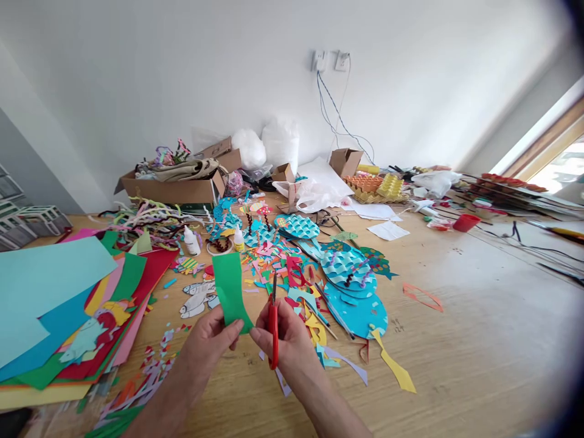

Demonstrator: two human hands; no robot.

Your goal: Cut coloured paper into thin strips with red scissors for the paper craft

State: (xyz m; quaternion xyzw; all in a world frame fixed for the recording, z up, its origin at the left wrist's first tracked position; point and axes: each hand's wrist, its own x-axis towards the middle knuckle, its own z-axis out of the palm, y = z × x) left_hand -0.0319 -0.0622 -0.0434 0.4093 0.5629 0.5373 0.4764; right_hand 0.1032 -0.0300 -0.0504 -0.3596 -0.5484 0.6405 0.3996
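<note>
Left hand (210,340) low centre, fingers pinched on bottom edge of green paper strip (229,291), strip standing upright above wooden table (479,340). Right hand (286,340) just beside it, wrapped round red-handled scissors (273,322), blades pointing up, closed. Open cardboard box (171,190) at back holds fabric, pipe cleaners. Two glue bottles (192,241). Coloured paper stack (55,304) left.

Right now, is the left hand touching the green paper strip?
Touching. The head view shows the left hand pinching the lower end of the green paper strip between thumb and fingers.
</note>
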